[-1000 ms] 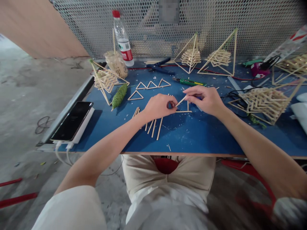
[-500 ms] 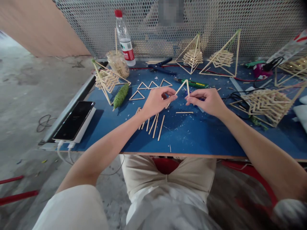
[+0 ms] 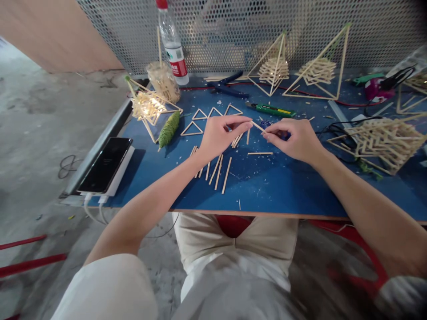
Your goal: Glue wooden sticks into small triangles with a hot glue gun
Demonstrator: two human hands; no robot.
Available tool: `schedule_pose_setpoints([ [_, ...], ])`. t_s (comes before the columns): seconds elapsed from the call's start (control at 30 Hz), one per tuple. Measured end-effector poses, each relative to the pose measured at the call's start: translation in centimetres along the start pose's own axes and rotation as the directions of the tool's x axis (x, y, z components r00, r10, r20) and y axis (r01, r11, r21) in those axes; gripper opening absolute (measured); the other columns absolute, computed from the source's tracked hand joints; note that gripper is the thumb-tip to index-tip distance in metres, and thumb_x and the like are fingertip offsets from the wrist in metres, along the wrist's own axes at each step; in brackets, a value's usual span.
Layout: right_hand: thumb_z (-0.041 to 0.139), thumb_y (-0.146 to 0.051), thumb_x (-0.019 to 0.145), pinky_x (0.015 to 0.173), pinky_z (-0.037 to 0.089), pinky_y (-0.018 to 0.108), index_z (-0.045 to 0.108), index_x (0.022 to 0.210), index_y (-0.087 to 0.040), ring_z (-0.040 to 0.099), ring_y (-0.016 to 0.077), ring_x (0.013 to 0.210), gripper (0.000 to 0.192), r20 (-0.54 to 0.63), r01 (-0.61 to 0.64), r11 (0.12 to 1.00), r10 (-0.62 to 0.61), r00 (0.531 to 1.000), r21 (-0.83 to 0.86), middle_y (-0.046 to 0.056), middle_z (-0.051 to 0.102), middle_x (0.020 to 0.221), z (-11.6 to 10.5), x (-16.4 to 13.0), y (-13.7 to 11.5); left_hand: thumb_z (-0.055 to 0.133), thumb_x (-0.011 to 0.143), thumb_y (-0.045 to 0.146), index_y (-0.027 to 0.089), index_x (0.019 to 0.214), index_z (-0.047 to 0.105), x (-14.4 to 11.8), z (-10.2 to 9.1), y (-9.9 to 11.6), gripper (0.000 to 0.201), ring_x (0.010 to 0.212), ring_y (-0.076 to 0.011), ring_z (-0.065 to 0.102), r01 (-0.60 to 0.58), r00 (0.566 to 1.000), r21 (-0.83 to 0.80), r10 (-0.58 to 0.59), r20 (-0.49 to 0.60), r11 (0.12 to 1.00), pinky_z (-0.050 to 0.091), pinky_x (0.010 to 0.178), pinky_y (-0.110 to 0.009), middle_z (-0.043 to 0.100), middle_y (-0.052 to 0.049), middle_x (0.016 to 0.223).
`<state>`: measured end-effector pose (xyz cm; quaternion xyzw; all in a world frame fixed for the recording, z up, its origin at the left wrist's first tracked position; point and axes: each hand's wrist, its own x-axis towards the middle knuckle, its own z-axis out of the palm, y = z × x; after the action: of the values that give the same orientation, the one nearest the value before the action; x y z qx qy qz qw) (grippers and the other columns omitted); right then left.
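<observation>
Wooden thin pale sticks sit pinched between closed fingers of left hand and right hand, unfinished; four small stick triangles lie done beyond the fingers.

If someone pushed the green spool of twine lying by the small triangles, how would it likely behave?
The green twine spool lies on its side on the blue table, so it would probably roll. It looks small and tightly wound, likely light and slightly soft. A loose end might unwind.
</observation>
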<state>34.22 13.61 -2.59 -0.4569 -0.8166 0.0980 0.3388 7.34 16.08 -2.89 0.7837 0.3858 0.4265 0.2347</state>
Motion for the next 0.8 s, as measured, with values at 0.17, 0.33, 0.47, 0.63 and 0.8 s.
schedule_pose_setpoints([
  [0.17, 0.069, -0.052, 0.103, 0.078, 0.058, 0.049, 0.087, 0.108, -0.034, 0.072, 0.0275, 0.08, 0.026, -0.014, 0.046, 0.998, -0.046, 0.999, -0.053, 0.005, 0.082, 0.092, -0.1, 0.0, -0.1, 0.072, 0.105, 0.057, 0.025, 0.116, 0.088, 0.0, -0.1, 0.0, 0.038, 0.086, -0.021, 0.075, 0.06, 0.998, -0.052, -0.06, 0.003, 0.997, 0.06, 0.072, -0.036, 0.087, -0.008, 0.104],
  [0.33, 0.067, -0.055, 0.107, 0.085, 0.057, 0.054, 0.086, 0.114, -0.037, 0.073, 0.0307, 0.086, 0.027, -0.072, 0.04, 0.998, -0.043, 0.996, -0.046, 0.004, 0.084, 0.101, -0.5, -0.3, -0.8, 0.064, 0.109, 0.064, 0.021, 0.118, 0.085, 0.1, 0.1, -0.3, 0.049, 0.092, -0.0219, 0.078, 0.068, 0.998, -0.091, -0.067, 0.014, 0.994, 0.063, 0.075, -0.035, 0.086, -0.01, 0.105],
  [0.47, 0.065, -0.06, 0.107, 0.09, 0.054, 0.06, 0.087, 0.114, -0.043, 0.075, 0.0365, 0.095, 0.029, -0.121, 0.019, 1.0, -0.02, 0.992, -0.009, 0.005, 0.085, 0.108, -0.9, -0.5, -1.2, 0.07, 0.107, 0.059, 0.022, 0.115, 0.086, 0.1, 0.3, -0.3, 0.041, 0.088, -0.0213, 0.078, 0.058, 0.998, -0.136, -0.062, -0.027, 0.989, 0.063, 0.075, -0.035, 0.086, -0.01, 0.1],
  [0.63, 0.064, -0.061, 0.107, 0.084, 0.054, 0.06, 0.089, 0.114, -0.047, 0.078, 0.0385, 0.093, 0.03, -0.156, 0.069, 0.997, -0.072, 0.985, -0.022, 0.004, 0.086, 0.102, -0.9, -0.4, -1.1, 0.082, 0.101, 0.049, 0.021, 0.103, 0.089, 0.3, 0.4, -0.2, 0.03, 0.082, -0.0178, 0.077, 0.089, 0.99, -0.273, -0.116, -0.083, 0.958, 0.06, 0.07, -0.029, 0.085, -0.007, 0.089],
  [0.8, 0.064, -0.061, 0.107, 0.087, 0.055, 0.062, 0.089, 0.112, -0.045, 0.078, 0.0388, 0.095, 0.03, -0.149, 0.046, 0.999, -0.049, 0.988, -0.024, 0.004, 0.086, 0.102, -1.0, -0.3, -1.3, 0.084, 0.1, 0.044, 0.021, 0.1, 0.089, 0.2, 0.3, -0.3, 0.024, 0.082, -0.017, 0.077, 0.099, 0.99, -0.313, -0.124, -0.061, 0.945, 0.058, 0.069, -0.028, 0.085, -0.007, 0.09],
])
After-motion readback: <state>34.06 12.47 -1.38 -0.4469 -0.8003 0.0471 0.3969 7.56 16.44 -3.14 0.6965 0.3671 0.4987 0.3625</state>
